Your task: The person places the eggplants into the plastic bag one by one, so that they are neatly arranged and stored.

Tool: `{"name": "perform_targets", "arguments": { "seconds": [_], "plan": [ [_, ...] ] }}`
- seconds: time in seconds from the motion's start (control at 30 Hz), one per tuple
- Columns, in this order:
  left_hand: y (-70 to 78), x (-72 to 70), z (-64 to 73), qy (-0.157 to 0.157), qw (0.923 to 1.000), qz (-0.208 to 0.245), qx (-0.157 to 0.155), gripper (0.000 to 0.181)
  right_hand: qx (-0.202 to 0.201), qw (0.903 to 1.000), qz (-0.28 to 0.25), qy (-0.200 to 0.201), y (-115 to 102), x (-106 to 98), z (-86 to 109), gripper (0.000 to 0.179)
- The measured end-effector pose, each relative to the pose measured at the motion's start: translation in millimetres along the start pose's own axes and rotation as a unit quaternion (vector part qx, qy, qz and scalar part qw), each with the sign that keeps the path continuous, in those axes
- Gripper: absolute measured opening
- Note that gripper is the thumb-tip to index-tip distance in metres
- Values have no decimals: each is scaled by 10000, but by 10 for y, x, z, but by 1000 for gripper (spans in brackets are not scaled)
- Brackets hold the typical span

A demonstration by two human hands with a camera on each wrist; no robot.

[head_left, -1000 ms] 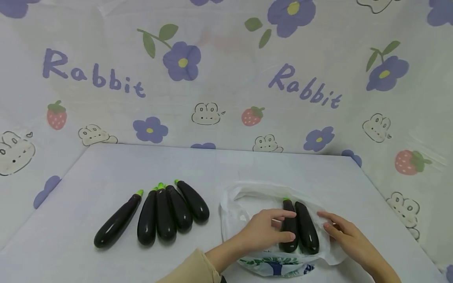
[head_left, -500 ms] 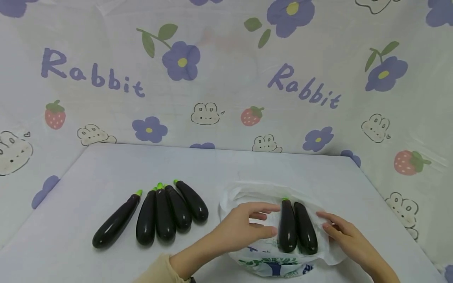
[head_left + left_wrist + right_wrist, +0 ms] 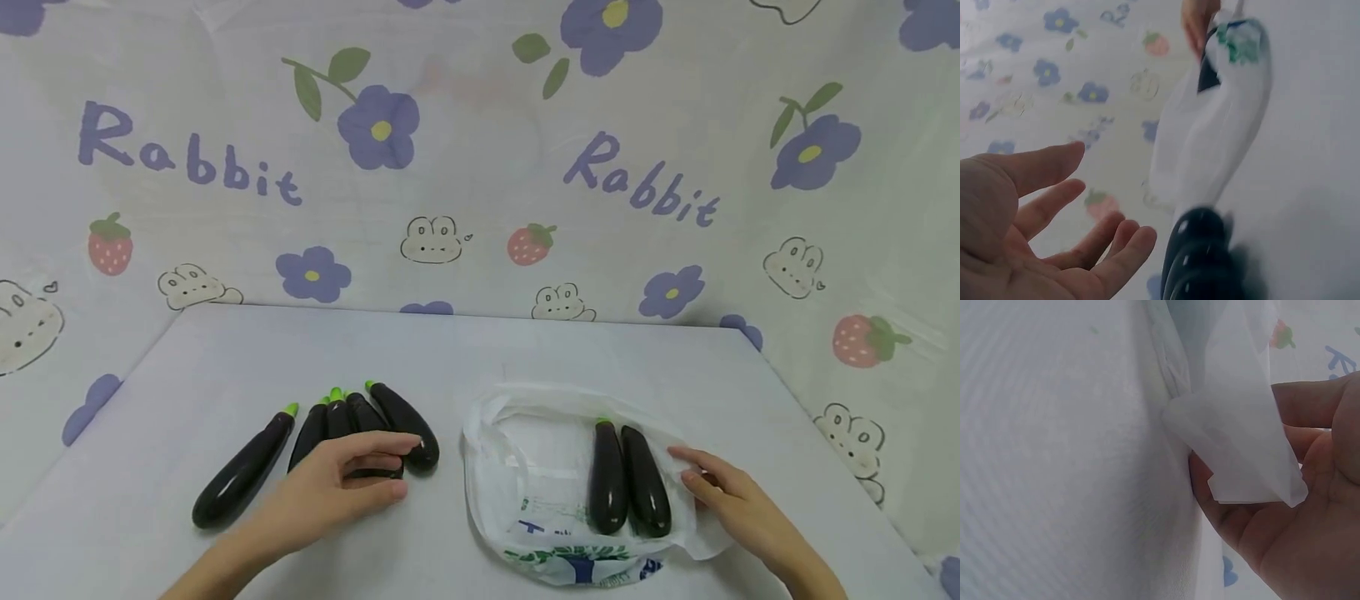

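My left hand (image 3: 326, 487) hovers over a row of dark, glossy eggplants (image 3: 408, 425) with green stem ends, partly hiding several of them. Its fingers are spread and hold nothing; in the left wrist view the palm is bare beside the eggplants (image 3: 1200, 250). A white plastic bag (image 3: 483, 483) with green and blue print lies with its mouth spread. Two eggplants (image 3: 607, 479) lie side by side in it. At the bag's right edge, my right hand (image 3: 738, 504) holds the plastic, which runs between thumb and fingers in the right wrist view.
One more eggplant (image 3: 243, 471) lies slightly apart at the left end of the row. Everything sits on a white table (image 3: 360, 342), backed by a curtain (image 3: 480, 167) printed with rabbits, flowers and strawberries.
My left hand has drawn back from the eggplants in the bag and moved left, over the row on the table. The right hand has stayed at the bag's edge.
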State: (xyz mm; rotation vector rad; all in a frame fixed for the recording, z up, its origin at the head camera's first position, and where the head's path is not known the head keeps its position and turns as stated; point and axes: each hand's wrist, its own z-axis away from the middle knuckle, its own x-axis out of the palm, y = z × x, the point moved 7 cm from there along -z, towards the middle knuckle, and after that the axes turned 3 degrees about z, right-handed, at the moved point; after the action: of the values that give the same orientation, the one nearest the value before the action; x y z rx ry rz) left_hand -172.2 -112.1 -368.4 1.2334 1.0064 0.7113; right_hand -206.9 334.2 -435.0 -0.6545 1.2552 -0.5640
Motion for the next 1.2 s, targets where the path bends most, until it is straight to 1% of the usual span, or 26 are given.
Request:
{"name": "perform_targets", "arguments": {
  "seconds": [0.1,0.17,0.2,0.3,0.33,0.37,0.47,0.53,0.67,0.77,0.83,0.97,1.2],
  "plan": [
    [-64,-243,110,122,9999,-9,-46,46,15,10000,-4,-18,1,-4,-4,53],
    [-114,-399,183,172,9997,7,-147,44,29,10000,24,-6,-1,-6,-4,53],
    [-125,-472,221,193,9998,-46,-85,43,16,10000,38,9,-5,-9,-4,53],
    [-180,-706,328,348,9991,-226,-38,41,-8,10000,29,34,-15,-1,-1,52],
    [-201,-785,360,426,9985,-347,-29,40,-19,10000,40,43,-16,0,0,52],
    [-219,-863,389,487,9977,-470,50,40,-18,10000,37,50,-17,0,1,52],
    [-301,-1099,461,779,9925,-939,93,41,-21,10000,25,34,-14,0,1,53],
    [-371,-1241,514,953,9878,-1229,67,43,4,10000,26,32,-9,-3,4,53],
    [-534,-1478,642,1217,9819,-1448,-25,44,30,10000,-21,22,-5,-5,9,53],
    [-666,-1596,712,1339,9787,-1553,-106,46,46,10000,-49,31,9,-2,16,52],
    [-746,-1645,725,1412,9756,-1668,-186,47,34,10000,-45,34,18,-5,21,52],
    [-855,-1665,699,1384,9753,-1692,-314,49,16,10000,-32,40,16,-24,33,53],
    [-948,-1671,694,1328,9755,-1718,-341,51,11,10000,-18,24,-22,-19,31,52]
  ]
}}
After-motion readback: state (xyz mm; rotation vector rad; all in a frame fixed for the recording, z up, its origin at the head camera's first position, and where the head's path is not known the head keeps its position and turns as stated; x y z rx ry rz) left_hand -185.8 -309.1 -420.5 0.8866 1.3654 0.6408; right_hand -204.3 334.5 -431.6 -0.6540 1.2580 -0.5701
